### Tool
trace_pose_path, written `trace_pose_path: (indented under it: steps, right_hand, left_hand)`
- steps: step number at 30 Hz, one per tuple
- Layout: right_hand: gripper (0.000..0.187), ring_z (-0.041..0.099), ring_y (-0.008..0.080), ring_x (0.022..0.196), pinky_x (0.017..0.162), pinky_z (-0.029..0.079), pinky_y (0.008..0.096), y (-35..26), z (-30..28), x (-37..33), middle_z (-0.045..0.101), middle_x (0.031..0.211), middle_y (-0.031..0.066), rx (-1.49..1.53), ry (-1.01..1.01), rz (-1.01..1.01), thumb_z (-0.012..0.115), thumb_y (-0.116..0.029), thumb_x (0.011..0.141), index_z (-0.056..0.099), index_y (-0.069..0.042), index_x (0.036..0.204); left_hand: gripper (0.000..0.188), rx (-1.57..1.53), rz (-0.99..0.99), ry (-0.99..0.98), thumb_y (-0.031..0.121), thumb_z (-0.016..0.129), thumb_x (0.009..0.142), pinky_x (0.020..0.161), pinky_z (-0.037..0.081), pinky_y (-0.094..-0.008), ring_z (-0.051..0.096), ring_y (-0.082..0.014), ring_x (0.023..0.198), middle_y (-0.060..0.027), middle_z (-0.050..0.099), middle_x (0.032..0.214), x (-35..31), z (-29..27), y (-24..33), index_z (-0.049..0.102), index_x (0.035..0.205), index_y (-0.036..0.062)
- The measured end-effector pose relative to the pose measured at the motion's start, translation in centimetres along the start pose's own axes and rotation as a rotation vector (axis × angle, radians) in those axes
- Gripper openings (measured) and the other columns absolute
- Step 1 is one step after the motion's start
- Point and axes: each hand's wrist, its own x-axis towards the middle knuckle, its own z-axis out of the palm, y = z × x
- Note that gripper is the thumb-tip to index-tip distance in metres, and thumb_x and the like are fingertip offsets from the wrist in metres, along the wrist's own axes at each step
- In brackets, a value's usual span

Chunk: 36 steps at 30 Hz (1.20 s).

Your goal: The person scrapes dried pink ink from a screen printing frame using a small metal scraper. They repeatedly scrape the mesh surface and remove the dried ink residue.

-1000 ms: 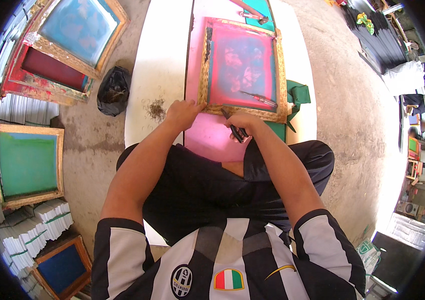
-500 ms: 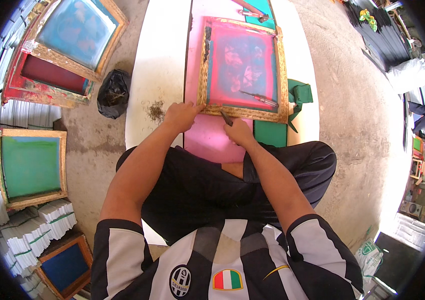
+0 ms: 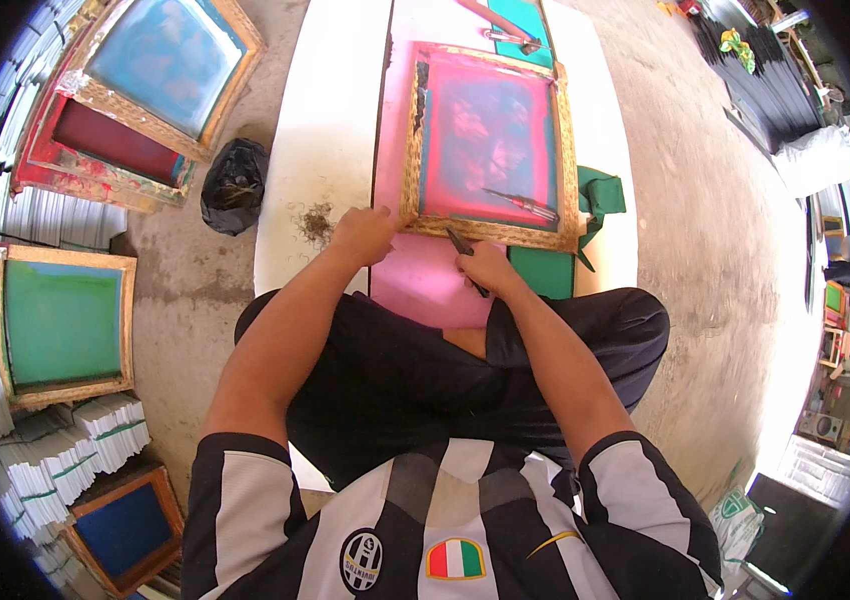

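A wood-framed printing screen [image 3: 567,150] with blue and pink mesh lies on the pink strip of the bench. At its near left corner, my left hand [image 3: 365,236] grips the frame with curled fingers. My right hand [image 3: 491,268] is closed around dark-handled pliers [image 3: 459,241], whose jaws point at the near rail of the frame. Whether the jaws touch the wood I cannot tell. On the mesh rests a screwdriver [image 3: 533,207] with a clear reddish handle. A small heap of thin dark bits [image 3: 317,224] sits on the white surface left of my left hand.
A hammer-like tool [image 3: 517,38] lies beyond the screen. Green cloth [image 3: 600,192] hangs by its right side. An opened black plastic bag [image 3: 235,185] stands on the floor at left, near more framed screens [image 3: 128,330] and stacked white sheets [image 3: 85,440].
The pliers have turned slightly in my right hand, and a handle end now shows below it. My left hand stays at the frame's corner. The whole view has shifted a little.
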Motion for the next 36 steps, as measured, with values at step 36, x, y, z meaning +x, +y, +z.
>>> trace_pose_path:
  steps: [36]
  right_hand:
    - [0.035,0.066,0.0461,0.106,0.094,0.052,0.0521,-4.1,0.5,-1.5,0.068,0.11,0.0299,-0.569,0.275,0.095,0.053,-0.02,0.087,0.071,0.004,0.106]
  left_hand:
    - [0.068,-0.025,-0.003,-0.048,0.03,0.072,0.089,0.083,0.056,-0.0447,0.067,-0.0315,0.105,-0.0116,0.064,0.116,0.4,-0.2,0.0,0.041,0.149,0.0308]
